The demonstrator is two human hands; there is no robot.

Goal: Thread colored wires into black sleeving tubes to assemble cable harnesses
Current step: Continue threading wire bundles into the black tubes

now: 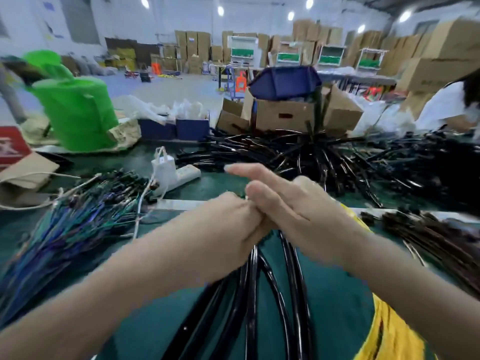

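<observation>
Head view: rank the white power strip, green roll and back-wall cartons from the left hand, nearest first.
1. white power strip, just ahead-left of the left hand.
2. green roll, far left on the table.
3. stacked cartons, at the back wall.

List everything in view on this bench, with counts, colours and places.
Held sleeving tubes: several, black, centre foreground, running toward the camera.
Loose tube pile: many, black, far centre.
Coloured wires: many, blue, green and purple, left.
Dark bundle: many strands, dark brown, right edge.
Power strip: one, white, behind the wires.
Cardboard boxes: several, brown, behind the pile.
Bin: one, blue, atop a box.
Green roll: one, green, far left.
Table: one, green, underneath.
Left hand: one, grips the held sleeving tubes.
Right hand: one, fingers fairly straight, against left hand; grip unclear.
</observation>
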